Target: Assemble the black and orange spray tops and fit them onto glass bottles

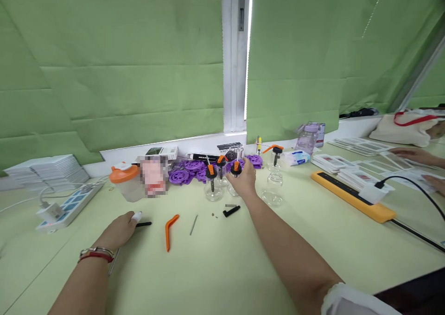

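My right hand (244,180) reaches far across the pale green table (222,268) and grips a small clear glass bottle with an orange and black top (236,169). Two similar capped bottles (212,185) stand just left of it, and an uncapped clear bottle (272,189) stands to its right. My left hand (120,229) rests on the table at the near left, fingertips on a small black rod (143,224). An orange bent lever (170,230), a thin metal pin (193,224), a spring (230,206) and a black piece (231,211) lie loose between my hands.
Purple plastic wheels (187,172) are heaped at the back by the window sill. A jar with an orange lid (125,181) and a white power strip (67,206) sit at left, an orange power strip (351,195) at right. Another person's hands (415,156) work at far right.
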The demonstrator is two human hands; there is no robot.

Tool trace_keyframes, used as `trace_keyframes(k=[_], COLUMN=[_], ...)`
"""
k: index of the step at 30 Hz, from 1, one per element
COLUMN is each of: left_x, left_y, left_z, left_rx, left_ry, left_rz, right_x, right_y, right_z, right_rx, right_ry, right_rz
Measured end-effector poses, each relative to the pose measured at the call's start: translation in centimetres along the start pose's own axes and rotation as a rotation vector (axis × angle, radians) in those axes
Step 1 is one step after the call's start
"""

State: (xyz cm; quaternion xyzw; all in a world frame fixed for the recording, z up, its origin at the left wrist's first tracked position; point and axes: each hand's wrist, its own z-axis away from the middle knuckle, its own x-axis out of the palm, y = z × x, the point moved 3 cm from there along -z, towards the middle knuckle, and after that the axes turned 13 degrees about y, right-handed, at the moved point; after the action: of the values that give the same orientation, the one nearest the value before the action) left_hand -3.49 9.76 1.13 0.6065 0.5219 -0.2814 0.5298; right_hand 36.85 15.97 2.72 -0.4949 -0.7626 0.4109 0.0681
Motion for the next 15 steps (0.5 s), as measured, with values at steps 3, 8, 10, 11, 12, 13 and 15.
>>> trace_keyframes(k=[3, 8, 10, 11, 12, 13, 15], left_x=[0.6, 0.8, 0.8, 0.7, 0.7, 0.6, 0.4], left_y=[-0.2, -0.3, -0.3, -0.3, -0.3, -0.3, -0.1], left_z=[0.0, 0.2, 0.2, 0.2, 0.2, 0.3, 0.3], left_rx=[-0.007, -0.044, -0.055, -0.058, -0.059, -0.059, -0.056], left_ry=[-0.098, -0.108, -0.107, -0.105, -0.103, -0.102, -0.101], left_rz=[-0.147, -0.204, -0.220, -0.224, -0.226, -0.226, -0.224], right_x=[1.2, 1.8, 1.6, 1.4, 1.2, 0.9, 0.2], right_y=[1.6, 3.2, 3.2, 3.1, 2.9, 2.6, 1.7], right_z=[0.5, 1.0, 0.9, 0.7, 0.5, 0.2, -0.3], right_rx=[0.091, 0.208, 0.229, 0.231, 0.229, 0.221, 0.198], right_ry=[-0.130, -0.246, -0.200, -0.165, -0.124, -0.080, 0.013], right_rz=[0.055, -0.023, -0.059, -0.071, -0.082, -0.095, -0.125])
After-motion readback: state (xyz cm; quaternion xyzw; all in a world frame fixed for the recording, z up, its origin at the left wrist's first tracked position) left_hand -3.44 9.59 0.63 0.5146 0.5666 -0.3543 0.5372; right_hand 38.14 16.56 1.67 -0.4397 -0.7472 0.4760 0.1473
